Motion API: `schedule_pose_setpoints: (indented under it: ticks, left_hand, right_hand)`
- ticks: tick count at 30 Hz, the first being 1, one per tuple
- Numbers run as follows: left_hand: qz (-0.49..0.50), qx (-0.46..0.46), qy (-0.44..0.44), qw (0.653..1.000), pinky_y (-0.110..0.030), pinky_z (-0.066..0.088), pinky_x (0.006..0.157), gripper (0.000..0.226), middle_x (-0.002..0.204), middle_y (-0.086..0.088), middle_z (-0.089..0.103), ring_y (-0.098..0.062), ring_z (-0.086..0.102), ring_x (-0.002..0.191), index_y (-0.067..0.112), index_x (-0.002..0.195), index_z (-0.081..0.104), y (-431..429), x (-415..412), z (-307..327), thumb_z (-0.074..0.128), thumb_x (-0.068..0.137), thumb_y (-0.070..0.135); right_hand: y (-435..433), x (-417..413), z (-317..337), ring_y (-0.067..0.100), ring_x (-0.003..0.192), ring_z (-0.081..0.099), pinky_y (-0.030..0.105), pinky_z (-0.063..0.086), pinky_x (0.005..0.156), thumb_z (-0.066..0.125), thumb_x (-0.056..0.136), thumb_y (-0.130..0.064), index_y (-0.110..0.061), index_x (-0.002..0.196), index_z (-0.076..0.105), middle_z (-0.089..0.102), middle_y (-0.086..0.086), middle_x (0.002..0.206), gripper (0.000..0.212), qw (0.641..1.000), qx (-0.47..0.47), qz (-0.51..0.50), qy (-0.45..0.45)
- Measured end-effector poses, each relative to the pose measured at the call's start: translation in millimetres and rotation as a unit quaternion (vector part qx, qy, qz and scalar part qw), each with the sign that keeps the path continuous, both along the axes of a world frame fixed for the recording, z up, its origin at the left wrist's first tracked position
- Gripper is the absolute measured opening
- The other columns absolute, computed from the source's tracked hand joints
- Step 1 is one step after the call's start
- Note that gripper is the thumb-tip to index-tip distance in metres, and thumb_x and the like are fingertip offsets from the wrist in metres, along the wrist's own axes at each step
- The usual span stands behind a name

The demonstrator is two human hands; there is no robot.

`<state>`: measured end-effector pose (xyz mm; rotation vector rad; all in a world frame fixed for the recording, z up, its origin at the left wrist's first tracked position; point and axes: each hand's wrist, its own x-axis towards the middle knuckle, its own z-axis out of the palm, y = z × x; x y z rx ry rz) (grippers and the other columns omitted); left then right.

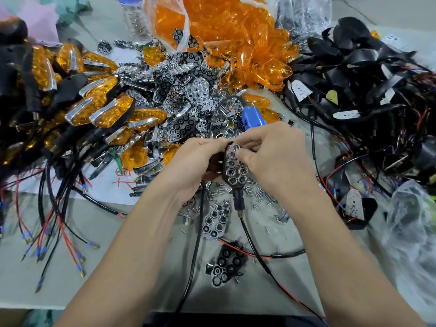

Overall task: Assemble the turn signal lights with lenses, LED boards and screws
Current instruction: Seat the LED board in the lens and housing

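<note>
- Head view: left hand [188, 161] curls its fingers round the back of the black plastic turn signal housing with chrome honeycomb reflector [233, 164], held just in front of the blue-handled electric screwdriver [253, 118].
- Right hand [271, 156] pinches the top end of the same housing with thumb and forefinger on the reflector edge; cannot tell if a screw sits between them.
- Small silver loose screws [257, 197] lie scattered on the table nearer than the screwdriver, under the hands.
- Heap of clear orange plastic lenses [236, 43] sits beyond the screwdriver; finished orange-and-chrome lights [101, 107] well to its left; pile of black wired housings [354, 67] to its right.
- Judged step: seating the reflector in the housing, lens not yet on.
- Risks: a reflector pressed in crooked would stop the lens closing; the trailing black wire [250, 234] could snag on clutter and tug the housing; a slipped pinch would lose the part among the scatter.
</note>
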<state>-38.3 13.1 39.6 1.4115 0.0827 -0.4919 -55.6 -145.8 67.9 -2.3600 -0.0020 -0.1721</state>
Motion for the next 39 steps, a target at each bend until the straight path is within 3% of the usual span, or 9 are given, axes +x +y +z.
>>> schedule_pose_setpoints:
  ticks: [6,11,14,19,24,29,32,36,39]
  left_hand:
    - [-0.064,0.037,-0.061,0.995,-0.023,0.043,0.051,0.026,0.075,-0.002,0.064,-0.01,0.052,0.059,0.017,0.096,0.083,5,-1,-6,0.066,0.092,-0.002]
    - [-0.04,0.024,-0.057,0.997,-0.024,0.037,0.045,0.034,0.067,0.001,0.066,-0.009,0.05,0.05,0.008,0.115,0.076,-1,-3,-9,0.062,0.091,-0.013]
    - [-0.003,0.025,-0.068,0.997,-0.022,0.046,0.047,0.033,0.068,0.004,0.071,-0.009,0.058,0.055,0.009,0.108,0.077,-2,-1,-8,0.064,0.089,-0.015]
    - [-0.014,0.016,-0.067,0.998,-0.025,0.056,0.06,0.03,0.09,-0.007,0.079,-0.018,0.071,0.074,0.017,0.106,0.079,0,1,-6,0.07,0.09,-0.007]
    - [-0.049,0.0,-0.055,0.997,-0.025,0.06,0.066,0.026,0.11,-0.011,0.079,-0.019,0.072,0.088,0.019,0.119,0.076,3,-1,-6,0.059,0.103,0.009]
    - [-0.029,0.013,-0.089,0.996,-0.026,0.061,0.063,0.035,0.091,0.002,0.079,-0.01,0.071,0.075,0.022,0.114,0.076,6,-1,-4,0.059,0.099,-0.004]
    - [0.007,0.001,-0.092,0.996,-0.031,0.063,0.064,0.037,0.086,-0.003,0.079,-0.013,0.072,0.071,0.02,0.105,0.076,2,-3,-1,0.057,0.097,-0.011]
    - [0.02,0.019,-0.102,0.994,-0.028,0.06,0.056,0.044,0.074,0.0,0.076,-0.011,0.068,0.061,0.026,0.09,0.081,3,-4,5,0.058,0.097,-0.011]
    - [-0.015,0.038,-0.105,0.994,-0.039,0.065,0.068,0.029,0.08,-0.002,0.074,-0.016,0.068,0.069,0.017,0.112,0.077,8,-2,9,0.059,0.1,-0.002]
  right_hand:
    - [-1,-3,-4,-0.005,0.071,0.068,0.014,0.055,0.067,0.087,0.079,-0.021,-0.029,0.08,0.081,0.07,-0.021,0.063,0.01,0.999,0.017,-0.028,0.005]
    - [-2,-8,-21,0.001,0.067,0.07,0.028,0.058,0.068,0.085,0.08,-0.033,-0.036,0.068,0.074,0.072,-0.023,0.068,0.016,0.995,0.082,-0.055,0.025]
    - [-4,-18,-34,-0.004,0.083,0.072,0.028,0.06,0.083,0.079,0.082,-0.035,-0.041,0.086,0.075,0.076,-0.024,0.082,0.008,0.987,0.141,-0.044,0.064]
    - [-4,-27,-43,0.016,0.089,0.077,0.05,0.063,0.086,0.072,0.077,-0.042,-0.023,0.116,0.078,0.08,-0.006,0.094,0.044,0.961,0.236,-0.058,0.131]
    - [-4,-27,-45,0.019,0.083,0.078,0.051,0.062,0.084,0.078,0.068,-0.048,-0.037,0.093,0.082,0.08,-0.008,0.084,0.027,0.951,0.271,-0.113,0.097]
    - [6,-27,-42,0.008,0.071,0.075,0.045,0.064,0.077,0.075,0.063,-0.057,-0.052,0.079,0.076,0.077,-0.016,0.076,0.017,0.953,0.271,-0.12,0.061]
    - [12,-28,-42,0.009,0.07,0.073,0.048,0.063,0.077,0.072,0.069,-0.052,-0.042,0.084,0.075,0.077,-0.013,0.077,0.018,0.959,0.258,-0.09,0.076]
    - [16,-31,-43,0.029,0.07,0.077,0.06,0.063,0.075,0.073,0.079,-0.024,-0.024,0.101,0.07,0.078,0.005,0.081,0.022,0.938,0.329,-0.049,0.1]
    - [15,-33,-42,0.031,0.067,0.077,0.066,0.061,0.071,0.078,0.08,-0.014,-0.022,0.098,0.069,0.078,0.008,0.077,0.021,0.914,0.387,-0.066,0.105]
